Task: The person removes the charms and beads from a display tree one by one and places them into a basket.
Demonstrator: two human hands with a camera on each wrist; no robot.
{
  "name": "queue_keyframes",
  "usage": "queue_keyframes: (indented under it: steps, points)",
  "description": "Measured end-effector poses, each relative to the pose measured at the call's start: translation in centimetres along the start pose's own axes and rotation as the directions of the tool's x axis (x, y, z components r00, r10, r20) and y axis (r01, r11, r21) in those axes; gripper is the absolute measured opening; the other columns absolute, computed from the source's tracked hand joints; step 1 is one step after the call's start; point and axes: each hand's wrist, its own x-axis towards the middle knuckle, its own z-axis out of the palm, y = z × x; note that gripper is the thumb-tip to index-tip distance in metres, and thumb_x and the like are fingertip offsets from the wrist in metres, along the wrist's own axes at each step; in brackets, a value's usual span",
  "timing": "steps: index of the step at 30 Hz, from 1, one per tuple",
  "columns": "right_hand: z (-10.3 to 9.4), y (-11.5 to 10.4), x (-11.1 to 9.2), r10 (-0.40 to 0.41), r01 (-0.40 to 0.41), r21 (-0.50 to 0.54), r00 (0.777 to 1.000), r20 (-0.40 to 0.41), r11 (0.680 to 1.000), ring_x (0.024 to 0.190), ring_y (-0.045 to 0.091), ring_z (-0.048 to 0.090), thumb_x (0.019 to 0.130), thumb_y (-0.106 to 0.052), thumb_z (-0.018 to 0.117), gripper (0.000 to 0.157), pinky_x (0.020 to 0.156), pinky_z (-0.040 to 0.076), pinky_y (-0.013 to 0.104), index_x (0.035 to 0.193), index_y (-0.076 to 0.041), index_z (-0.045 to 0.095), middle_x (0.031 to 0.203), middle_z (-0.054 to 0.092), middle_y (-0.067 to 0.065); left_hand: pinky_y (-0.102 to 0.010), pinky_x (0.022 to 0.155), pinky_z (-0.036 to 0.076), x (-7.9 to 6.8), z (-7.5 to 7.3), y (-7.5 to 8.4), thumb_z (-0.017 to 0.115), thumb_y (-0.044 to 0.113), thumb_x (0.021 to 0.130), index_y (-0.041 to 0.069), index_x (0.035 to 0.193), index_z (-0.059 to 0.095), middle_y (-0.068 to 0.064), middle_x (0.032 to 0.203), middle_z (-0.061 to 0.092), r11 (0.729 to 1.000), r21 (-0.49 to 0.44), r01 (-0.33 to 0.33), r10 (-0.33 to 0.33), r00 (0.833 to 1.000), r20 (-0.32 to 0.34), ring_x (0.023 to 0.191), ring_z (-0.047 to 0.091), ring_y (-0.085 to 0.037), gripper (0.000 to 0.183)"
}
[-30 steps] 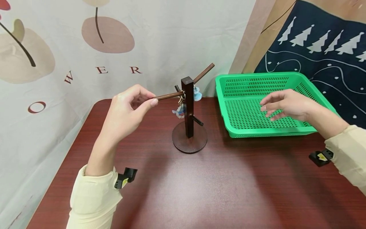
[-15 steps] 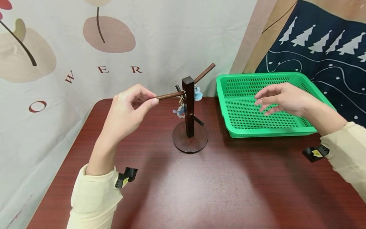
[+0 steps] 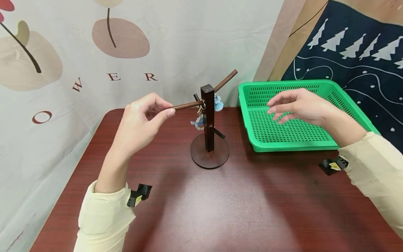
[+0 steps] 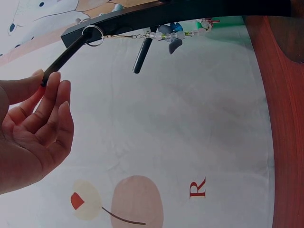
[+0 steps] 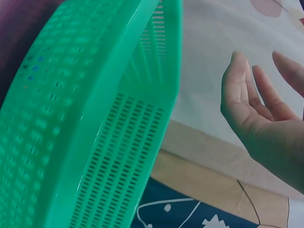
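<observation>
A dark wooden stand (image 3: 208,122) with several pegs rises from a round base (image 3: 201,159) on the table. My left hand (image 3: 138,126) pinches the tip of its upper left peg (image 3: 187,105) between thumb and fingers. In the left wrist view a metal ring (image 4: 100,37) hangs on that peg close to the post, and a keychain with clear beads and a blue-grey charm (image 4: 175,43) is attached to it. A light blue charm (image 3: 218,104) hangs behind the post, under the rear peg (image 3: 226,80). Fingers loosely bent, my right hand (image 3: 302,106) hovers over the green basket (image 3: 296,146), holding nothing.
The perforated basket stands on the right of the reddish-brown table (image 3: 220,210). A lower peg (image 3: 218,133) juts from the post toward the front right. A printed cloth (image 3: 189,42) hangs behind the table, with a dark tree-patterned cloth (image 3: 355,70) at right.
My right hand has moved left above the basket, toward the stand. The left hand keeps its pinch on the peg, and the stand has stayed in place.
</observation>
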Motion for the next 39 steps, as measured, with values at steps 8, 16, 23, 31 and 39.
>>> queue_keyframes:
  steps: [8,16,23,31,39]
  points:
    - [1.8,-0.8,1.1,-0.012,0.012,0.005,0.999,0.031,1.0,0.084,0.027,0.06,0.089,-0.008,0.059,0.017,0.073,0.051,0.037,0.104,-0.003,0.06,0.095,0.064,0.009,-0.02,0.059,0.038,0.0,0.0,0.1,0.065,0.013,0.085,0.005,0.088,0.066,-0.003,0.077,0.065,1.0,0.002,-0.002,0.002,1.0,0.0,0.062,0.054,-0.007,0.008]
    - [4.3,-1.5,2.6,-0.017,0.017,-0.006,0.998,0.054,1.0,0.082,0.03,0.061,0.088,-0.006,0.06,0.022,0.074,0.051,0.039,0.107,0.003,0.057,0.099,0.062,0.016,-0.02,0.058,0.038,-0.1,0.0,0.1,0.065,0.013,0.085,0.006,0.086,0.065,-0.002,0.077,0.065,1.0,-0.001,-0.003,0.003,1.0,-0.002,0.062,0.055,-0.009,0.007]
    - [5.9,-2.1,3.7,-0.032,0.031,0.006,0.996,0.085,0.999,0.083,0.03,0.059,0.087,-0.006,0.06,0.024,0.075,0.05,0.041,0.11,0.003,0.057,0.097,0.063,0.016,-0.02,0.058,0.038,-0.1,0.0,0.0,0.065,0.013,0.085,0.007,0.086,0.066,-0.001,0.076,0.065,1.0,0.001,-0.016,0.016,1.0,-0.006,0.061,0.054,-0.008,0.006]
    - [7.0,-3.1,4.6,-0.054,0.056,-0.011,0.993,0.101,0.998,0.08,0.028,0.061,0.088,-0.004,0.058,0.028,0.075,0.051,0.038,0.115,0.004,0.053,0.098,0.063,0.015,-0.02,0.057,0.037,-0.1,0.0,0.0,0.065,0.012,0.084,0.008,0.085,0.066,-0.001,0.076,0.065,1.0,0.003,-0.018,0.018,1.0,-0.009,0.061,0.054,-0.008,0.005]
    - [7.7,-3.8,5.5,-0.049,0.049,0.006,0.994,0.1,0.999,0.082,0.027,0.061,0.089,-0.004,0.057,0.036,0.076,0.05,0.037,0.123,0.003,0.048,0.105,0.059,0.02,-0.02,0.057,0.037,-0.1,0.0,0.1,0.065,0.011,0.084,0.008,0.086,0.066,-0.001,0.076,0.065,1.0,0.002,-0.015,0.015,1.0,-0.003,0.06,0.053,-0.009,0.004]
